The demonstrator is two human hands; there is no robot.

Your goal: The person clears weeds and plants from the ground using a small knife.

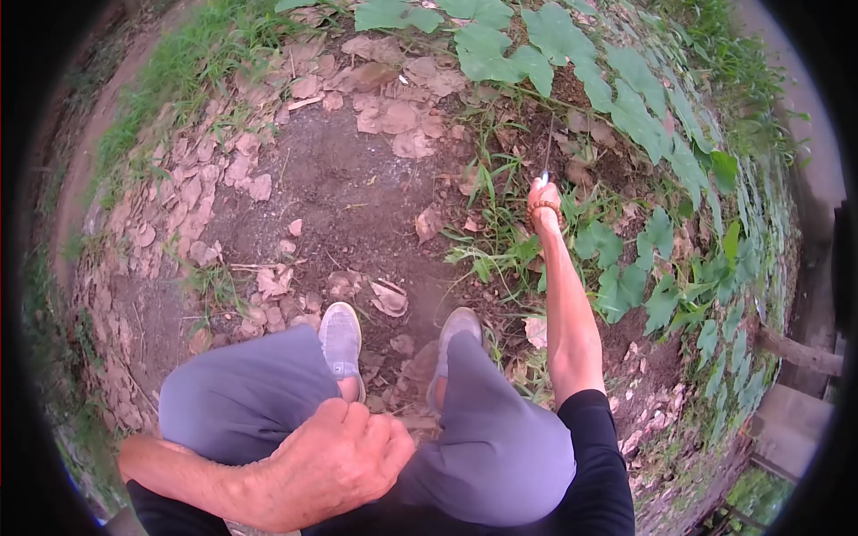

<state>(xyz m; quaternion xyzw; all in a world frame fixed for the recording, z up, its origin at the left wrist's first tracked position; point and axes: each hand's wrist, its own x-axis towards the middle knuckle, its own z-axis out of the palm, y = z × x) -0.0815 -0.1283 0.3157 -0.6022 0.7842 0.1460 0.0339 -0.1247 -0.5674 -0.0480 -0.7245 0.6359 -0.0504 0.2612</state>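
Note:
My right hand [543,196], with a beaded bracelet at the wrist, reaches far forward. It is closed around the pale handle of a long, thin tool [549,147]. The tool's dark, narrow shaft points away from me into the plants, and its far end is hard to make out. Grass [509,183] surrounds this hand, and broad green vine leaves [585,67] hang just beyond it. Close to my body, my left hand [344,460] is curled into a fist in front of my knees. Its fingertips are turned out of sight, so anything inside is hidden.
My two grey shoes [340,344] stand on bare soil [357,192] strewn with dry brown leaves [201,192]. Leafy vines [715,259] spread along the right side. A wooden log [800,353] and concrete blocks [791,429] lie at the far right. Tall grass [170,107] grows at upper left.

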